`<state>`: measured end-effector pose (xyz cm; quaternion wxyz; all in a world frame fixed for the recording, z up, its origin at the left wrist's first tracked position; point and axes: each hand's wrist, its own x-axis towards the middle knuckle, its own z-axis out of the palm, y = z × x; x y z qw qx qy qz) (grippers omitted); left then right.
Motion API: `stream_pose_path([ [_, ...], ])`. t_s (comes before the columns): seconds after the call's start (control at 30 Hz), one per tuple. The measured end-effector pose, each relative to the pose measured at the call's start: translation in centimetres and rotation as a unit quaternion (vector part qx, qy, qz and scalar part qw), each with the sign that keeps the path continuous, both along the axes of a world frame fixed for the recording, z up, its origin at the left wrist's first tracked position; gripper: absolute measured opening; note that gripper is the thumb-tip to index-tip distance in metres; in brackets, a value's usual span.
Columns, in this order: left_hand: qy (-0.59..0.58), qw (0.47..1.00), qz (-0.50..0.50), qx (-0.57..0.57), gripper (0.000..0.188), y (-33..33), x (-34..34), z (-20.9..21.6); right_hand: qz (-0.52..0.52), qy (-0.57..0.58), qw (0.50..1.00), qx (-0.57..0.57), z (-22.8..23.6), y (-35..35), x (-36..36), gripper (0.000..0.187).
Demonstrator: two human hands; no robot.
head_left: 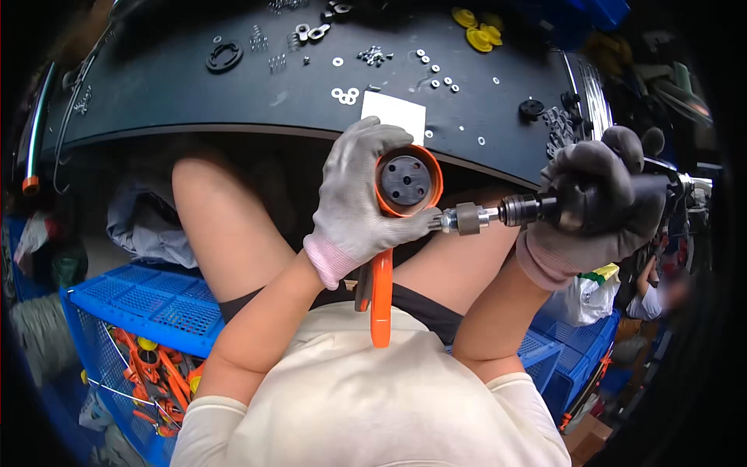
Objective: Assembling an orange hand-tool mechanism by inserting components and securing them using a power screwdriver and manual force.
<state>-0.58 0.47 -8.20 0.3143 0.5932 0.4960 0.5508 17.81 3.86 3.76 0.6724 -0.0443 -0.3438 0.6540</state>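
Note:
My left hand [354, 191], in a grey glove with a pink cuff, is closed round an orange tool [381, 300] with a cup-shaped round head. Inside the head sits a black disc [407, 180] with several holes, facing up. The tool's long orange handle points down toward my lap. My right hand [599, 198], gloved in grey too, grips a black power screwdriver [529, 210] lying sideways. Its metal bit holder [469, 219] points left, and the tip is right at my left thumb, beside the cup's lower rim. A white square pad [394, 114] lies on the table edge behind the head.
On the dark table [257, 101] lie a black ring [225, 56], springs [278, 62], white washers [345, 96], small screws [375, 56] and yellow caps [484, 35]. A blue crate [156, 303] with orange tools stands at my left. Another person [654, 300] is at far right.

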Motion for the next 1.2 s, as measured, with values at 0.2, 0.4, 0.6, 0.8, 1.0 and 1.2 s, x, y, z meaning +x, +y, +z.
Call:
stream_pose_path([
  [0.2,0.075,0.997,-0.016,0.017,0.078,-0.4,-1.1,-0.2,-0.165,-0.084,0.979,-0.09,-1.7,0.5,-4.8,0.039],
  [0.4,0.074,0.997,-0.018,0.034,0.08,-0.5,-1.1,-0.3,-0.247,-0.17,0.953,-0.033,-2.8,-0.9,-4.2,0.037],
  [0.6,0.06,0.997,-0.02,0.039,0.08,-0.3,-1.1,-0.3,-0.291,-0.184,0.936,-0.069,-1.5,-2.7,-5.1,0.04],
  [0.8,0.055,0.997,-0.016,0.045,0.081,-0.3,-1.0,-0.6,-0.291,-0.243,0.923,-0.062,-1.6,-3.1,-5.0,0.049],
  [1.0,0.023,0.998,0.007,0.05,0.069,-0.2,-0.7,-0.5,-0.284,-0.267,0.92,-0.045,-0.9,-3.7,-5.9,0.058],
  [1.2,0.066,0.997,0.001,0.038,0.076,-0.5,-1.0,-0.6,-0.366,-0.378,0.842,0.117,-1.4,-1.5,-6.8,0.056],
])
